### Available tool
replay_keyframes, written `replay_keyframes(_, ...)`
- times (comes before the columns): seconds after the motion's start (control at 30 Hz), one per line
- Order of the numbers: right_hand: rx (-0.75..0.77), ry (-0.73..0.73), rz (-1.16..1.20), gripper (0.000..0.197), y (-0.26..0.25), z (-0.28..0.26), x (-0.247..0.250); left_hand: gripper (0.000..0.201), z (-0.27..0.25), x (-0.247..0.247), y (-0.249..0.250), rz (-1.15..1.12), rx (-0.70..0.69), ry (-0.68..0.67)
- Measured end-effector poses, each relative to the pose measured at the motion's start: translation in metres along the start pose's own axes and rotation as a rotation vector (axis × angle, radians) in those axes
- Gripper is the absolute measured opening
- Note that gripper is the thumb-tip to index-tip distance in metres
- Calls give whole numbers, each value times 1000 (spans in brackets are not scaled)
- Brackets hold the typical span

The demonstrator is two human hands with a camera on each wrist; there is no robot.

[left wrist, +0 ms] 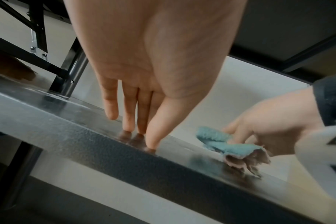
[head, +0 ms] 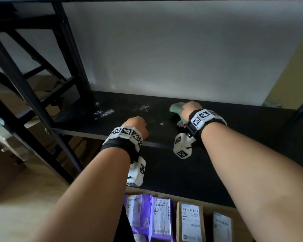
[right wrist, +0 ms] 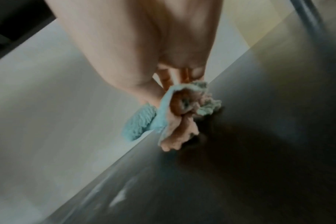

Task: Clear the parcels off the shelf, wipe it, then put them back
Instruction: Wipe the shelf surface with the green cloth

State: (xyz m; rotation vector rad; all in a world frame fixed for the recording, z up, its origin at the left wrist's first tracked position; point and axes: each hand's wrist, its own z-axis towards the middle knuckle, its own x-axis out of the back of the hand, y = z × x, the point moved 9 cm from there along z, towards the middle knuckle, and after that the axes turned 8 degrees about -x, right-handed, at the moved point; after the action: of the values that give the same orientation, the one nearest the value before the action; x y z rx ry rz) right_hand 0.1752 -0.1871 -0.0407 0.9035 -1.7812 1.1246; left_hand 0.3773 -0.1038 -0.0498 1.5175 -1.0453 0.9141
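Observation:
The black shelf point(head: 252, 130) stands bare of parcels, with white dust patches point(head: 103, 112) at its back left. My right hand point(head: 190, 109) grips a crumpled teal and pink cloth point(head: 176, 109) pressed on the shelf near the back wall; the cloth point(right wrist: 175, 115) bunches under the fingers in the right wrist view. My left hand point(head: 136, 125) rests on the shelf near its front edge, its straight fingertips point(left wrist: 152, 144) touching the surface beside the cloth point(left wrist: 226, 144). Several parcels lie on the floor below: purple bags point(head: 143, 217) and a brown box point(head: 190, 222).
A white wall point(head: 164, 49) backs the shelf. Black frame posts point(head: 72, 49) rise at the left, and another black rack with cardboard boxes point(head: 16, 149) stands further left. A lower black shelf point(head: 191, 175) juts out beneath. A teal scrap point(head: 272, 104) lies at the back right.

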Motion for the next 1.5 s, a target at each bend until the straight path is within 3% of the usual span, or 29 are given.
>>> replay_keyframes(0.07,-83,-15,-68,53,18,-4,-5,36,0,-2,-1,22,6,-22)
replay_keyframes(0.23,-1,-35,-76,47,5,-5,-19,35,4,-1,1,78,8,-39)
replay_keyframes(0.4,235,-127,-9,42,-25,-28,-33,34,7,-6,1,112,3,-54)
replay_keyframes(0.5,254,-143,36,40,-29,-32,-41,36,8,-14,-2,125,2,-79)
replay_keyframes(0.67,183,-179,135,36,-33,-46,-46,25,3,-18,2,147,-7,-79)
replay_keyframes(0.8,81,-159,67,49,-31,-55,-45,14,3,-22,-2,144,36,-84)
replay_keyframes(0.9,91,-123,26,43,-27,-59,-36,17,-4,-21,-1,100,26,-57)
replay_keyframes(1.03,18,-65,152,58,-2,-55,-19,19,-19,-10,-5,52,31,8)
replay_keyframes(1.2,-19,-36,122,42,19,-55,-16,29,-31,-3,-22,82,60,49)
replay_keyframes(1.3,0,-44,135,16,11,-64,-18,31,-33,-1,-28,65,56,73)
replay_keyframes(1.4,27,-75,160,33,-6,-75,-28,31,-36,5,-30,56,34,104)
replay_keyframes(1.5,71,-135,169,31,-29,-89,-42,28,-40,5,-27,58,-13,118)
